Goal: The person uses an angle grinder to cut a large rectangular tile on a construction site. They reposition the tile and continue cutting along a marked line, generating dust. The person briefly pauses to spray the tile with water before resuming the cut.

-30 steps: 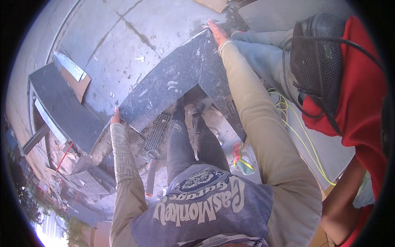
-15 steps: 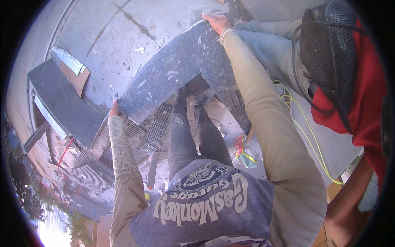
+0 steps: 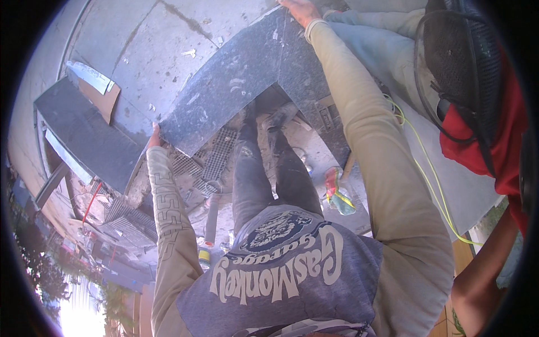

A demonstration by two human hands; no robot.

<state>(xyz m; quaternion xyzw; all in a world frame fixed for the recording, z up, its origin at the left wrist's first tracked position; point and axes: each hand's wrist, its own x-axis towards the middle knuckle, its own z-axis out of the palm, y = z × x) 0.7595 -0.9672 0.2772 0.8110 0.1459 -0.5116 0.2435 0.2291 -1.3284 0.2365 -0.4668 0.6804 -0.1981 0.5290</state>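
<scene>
Left hand (image 3: 154, 137) touches the left corner of the dark slab (image 3: 236, 78), right hand (image 3: 304, 11) its far corner, though I cannot tell how closed either is.

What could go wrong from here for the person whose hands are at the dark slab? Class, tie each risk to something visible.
The left hand is at a corner of the dark slab, near the second slab, so it might get pinched if either shifts.

One shoe shows near the dark slab's inner edge; a slip could hurt that foot.

A co-worker's leg appears close to the right hand; they might bump.
</scene>
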